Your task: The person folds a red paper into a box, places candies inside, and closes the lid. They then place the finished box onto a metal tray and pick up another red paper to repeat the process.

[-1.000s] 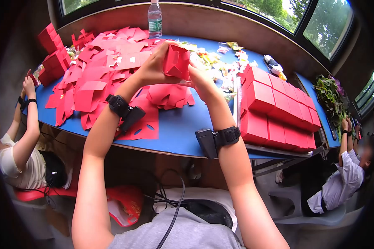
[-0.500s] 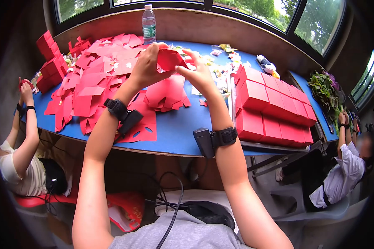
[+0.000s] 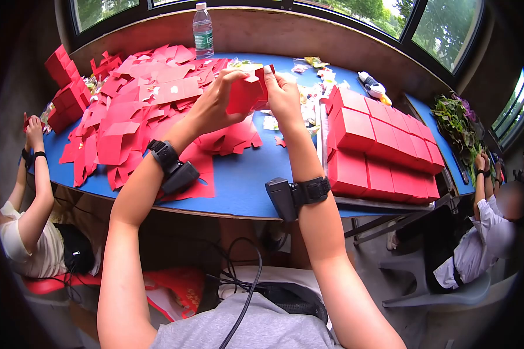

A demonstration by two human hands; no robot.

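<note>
Raised over the far middle of the table is a partly folded red paper box [image 3: 244,96]. My left hand [image 3: 217,103] cups its left side, with fingers along the top and the thumb low. On its right edge, my right hand [image 3: 283,96] pinches a raised red flap, thumb uppermost. Several loose folded red paper pieces [image 3: 233,139] lie below my hands. To the left spreads a big pile of red paper blanks [image 3: 122,110].
A tray [image 3: 325,142] holds finished red boxes [image 3: 384,142] stacked in rows on the right. A water bottle [image 3: 202,32] stands at the back beside small wrapped items [image 3: 326,75]. Stacked red boxes [image 3: 70,93] rise at far left. People sit on both sides; leafy greens [image 3: 455,125] lie at right.
The box has turned in my hands. My right thumb has moved from its lower front up to the flap on the right edge. The view has shifted slightly.
</note>
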